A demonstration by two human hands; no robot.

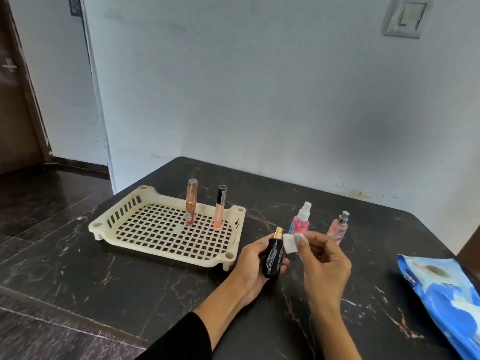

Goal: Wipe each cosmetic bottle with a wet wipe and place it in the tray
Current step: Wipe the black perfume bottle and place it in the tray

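My left hand (253,266) grips a black bottle with a gold cap (273,257), held tilted above the table. My right hand (322,261) pinches a small folded white wet wipe (289,242) right beside the bottle's neck. A cream slotted tray (130,203) lies to the left. Two slim tubes stand upright at its far side: a rose-gold one (191,202) and a black-capped peach one (220,207). Behind my hands stand a pink spray bottle with a white cap (301,219) and a pale pink bottle with a silver top (339,226), both on the table.
A blue wet wipe pack (444,294) lies at the right edge of the dark marble table (130,276). A white wall runs behind the table. A doorway and dark floor are at the left.
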